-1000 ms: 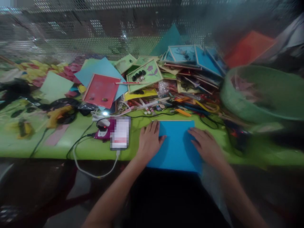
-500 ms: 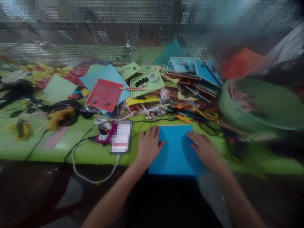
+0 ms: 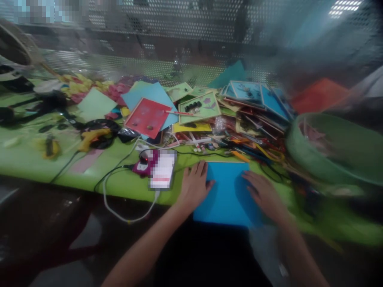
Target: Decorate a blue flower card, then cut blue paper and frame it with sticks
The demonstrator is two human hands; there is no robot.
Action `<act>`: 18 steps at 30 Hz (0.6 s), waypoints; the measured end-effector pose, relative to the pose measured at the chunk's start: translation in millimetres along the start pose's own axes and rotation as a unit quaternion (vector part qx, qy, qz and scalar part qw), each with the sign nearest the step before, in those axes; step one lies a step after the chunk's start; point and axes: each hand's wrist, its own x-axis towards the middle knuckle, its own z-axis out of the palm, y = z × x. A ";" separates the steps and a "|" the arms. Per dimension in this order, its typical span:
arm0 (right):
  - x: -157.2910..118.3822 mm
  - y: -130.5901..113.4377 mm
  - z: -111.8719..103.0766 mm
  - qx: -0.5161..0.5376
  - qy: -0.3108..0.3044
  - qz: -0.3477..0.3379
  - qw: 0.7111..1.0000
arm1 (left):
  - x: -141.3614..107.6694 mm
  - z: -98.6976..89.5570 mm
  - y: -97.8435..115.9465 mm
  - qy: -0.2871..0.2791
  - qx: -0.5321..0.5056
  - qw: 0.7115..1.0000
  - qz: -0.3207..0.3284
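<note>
A blue sheet (image 3: 226, 199) lies flat at the front edge of the green table, one edge overhanging toward me. Along its left edge rests my left hand (image 3: 196, 184), fingers stretched forward and thumb out over the sheet. My right hand (image 3: 265, 194) lies at the right edge, its fingers extended onto the blue surface. Both hands are open and grasp nothing. A thin pale strip runs along the sheet's far edge. Left of my left hand sits a phone (image 3: 162, 170) on a white cable, beside a purple power strip (image 3: 142, 164).
Behind the sheet are heaped framed pictures (image 3: 199, 107), a red panel (image 3: 148, 118), and loose pens and tools (image 3: 206, 141). A green basin (image 3: 332, 171) stands at right. A yellow glue gun (image 3: 93, 138) lies at left. Black cords cross the green tabletop (image 3: 122, 184).
The camera view has turned and tilted slightly, so the scene sits farther right. Both hands stay at the edges of the blue sheet with little visible movement.
</note>
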 end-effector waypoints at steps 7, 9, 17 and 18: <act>-4.1 18.4 5.8 0.005 0.013 -0.031 0.999 | -1.0 1.5 1.7 -0.002 -0.015 1.000 -0.004; -5.0 22.9 7.2 0.007 0.013 -0.035 0.999 | -1.5 2.7 1.5 0.003 -0.017 1.000 0.002; -7.6 28.9 8.0 0.010 -0.004 -0.022 1.000 | -2.9 11.4 -0.1 0.009 -0.028 0.999 0.012; -7.8 29.0 7.8 0.009 -0.004 -0.021 1.000 | -2.8 11.8 -0.1 0.010 -0.029 0.999 0.012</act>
